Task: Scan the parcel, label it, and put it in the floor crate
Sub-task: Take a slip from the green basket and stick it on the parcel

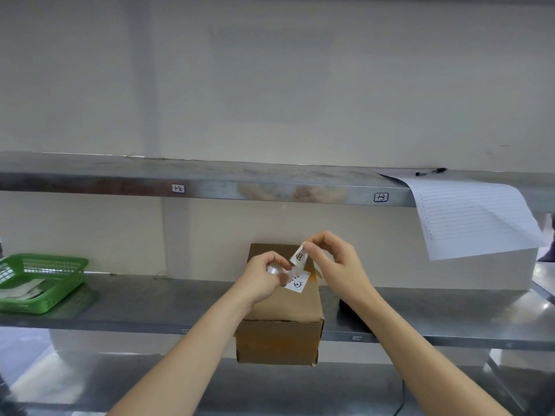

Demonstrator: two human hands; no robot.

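The labelling looks midway: both hands, left hand [264,276] and right hand [333,259], pinch a label [299,257] off its backing above the parcel [282,313] overhanging the shelf's [150,298] front edge; crating remains.

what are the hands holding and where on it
A white label over the cardboard parcel: the right hand pinches its top corner, the left hand its left side.

Head cam, close, faces fwd/down at shelf [150,307] (single view).
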